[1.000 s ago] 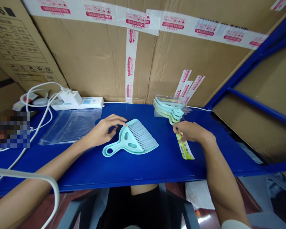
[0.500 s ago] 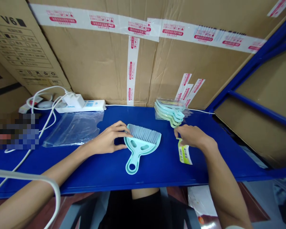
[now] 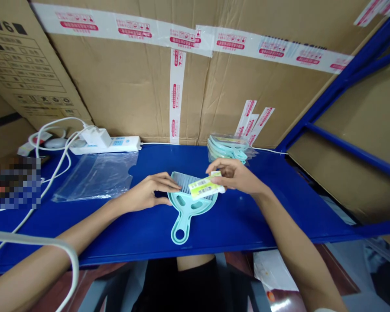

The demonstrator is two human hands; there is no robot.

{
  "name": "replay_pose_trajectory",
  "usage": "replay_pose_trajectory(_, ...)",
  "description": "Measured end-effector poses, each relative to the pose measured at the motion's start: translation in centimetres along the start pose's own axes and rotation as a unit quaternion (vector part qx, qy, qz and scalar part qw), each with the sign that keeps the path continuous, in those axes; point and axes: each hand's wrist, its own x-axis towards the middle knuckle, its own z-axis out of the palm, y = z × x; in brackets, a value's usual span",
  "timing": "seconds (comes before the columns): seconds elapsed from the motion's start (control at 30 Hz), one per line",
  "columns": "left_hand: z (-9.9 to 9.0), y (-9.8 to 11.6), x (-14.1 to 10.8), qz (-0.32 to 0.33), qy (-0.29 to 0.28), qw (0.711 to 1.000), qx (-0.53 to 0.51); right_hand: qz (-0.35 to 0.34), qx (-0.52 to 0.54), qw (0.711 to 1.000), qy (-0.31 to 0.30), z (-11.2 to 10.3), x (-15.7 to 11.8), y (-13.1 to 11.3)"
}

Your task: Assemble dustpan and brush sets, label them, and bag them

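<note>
A light teal dustpan (image 3: 190, 207) with a grey-bristled brush (image 3: 181, 180) in it lies on the blue table, its ringed handle toward me. My left hand (image 3: 152, 190) grips the left edge of the dustpan between thumb and fingers. Over the right part of the bristles, my right hand (image 3: 230, 173) pinches a yellow-green and white label card (image 3: 203, 188). The card hides part of the brush.
Bagged teal dustpans (image 3: 229, 148) are stacked at the back. Flat clear plastic bags (image 3: 95, 177) lie at left, before a white power strip (image 3: 123, 144) with cables. Cardboard (image 3: 130, 86) stands behind the blue table (image 3: 247, 221); a blue frame (image 3: 341, 91) is at right.
My right hand has lifted the label card from the table at right and brought it left over the brush. My left hand stays at the dustpan's left edge.
</note>
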Motion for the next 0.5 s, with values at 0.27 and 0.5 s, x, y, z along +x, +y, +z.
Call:
replay_pose_trajectory(0.27,-0.5,0.6,-0.2,-0.071,0.022,0.997,0.005,0.064,-0.075,0.991,0.095,3.5,1.8,3.3)
replay_pose_trajectory(0.5,-0.3,1.3,0.1,-0.039,0.078,0.994,0.061,-0.073,-0.236,0.962,0.111,3.4,2.4,4.1)
